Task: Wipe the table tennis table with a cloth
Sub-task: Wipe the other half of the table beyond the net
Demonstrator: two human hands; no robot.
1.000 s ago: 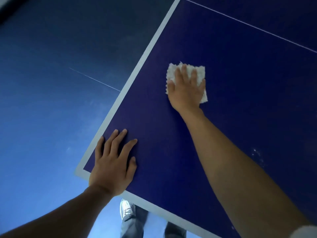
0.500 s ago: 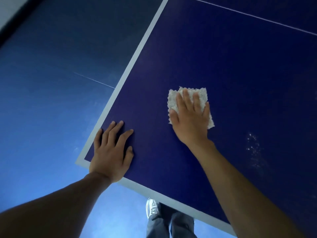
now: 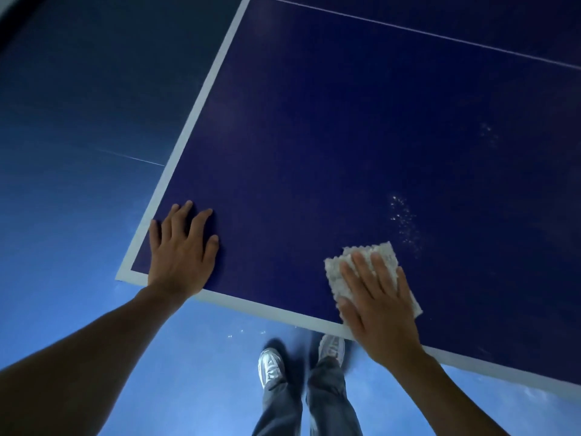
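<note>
The dark blue table tennis table (image 3: 330, 136) fills the upper right, with white edge lines and a thin white centre line. A white textured cloth (image 3: 338, 278) lies near the table's near edge. My right hand (image 3: 377, 303) presses flat on it with straight fingers, its heel over the white edge line. Flat on the table's near left corner rests my left hand (image 3: 180, 250), fingers spread, holding nothing. White specks (image 3: 404, 220) dot the surface just beyond the cloth, and a fainter patch (image 3: 489, 133) lies farther right.
A blue floor (image 3: 63, 184) surrounds the table on the left and below. My own legs in grey trousers and pale shoes (image 3: 270, 368) stand at the table's near edge. A few white specks (image 3: 242, 332) lie on the floor under the edge.
My right hand has dragged the cloth from mid-table back toward me to the near edge. The left hand has stayed at the near left corner.
</note>
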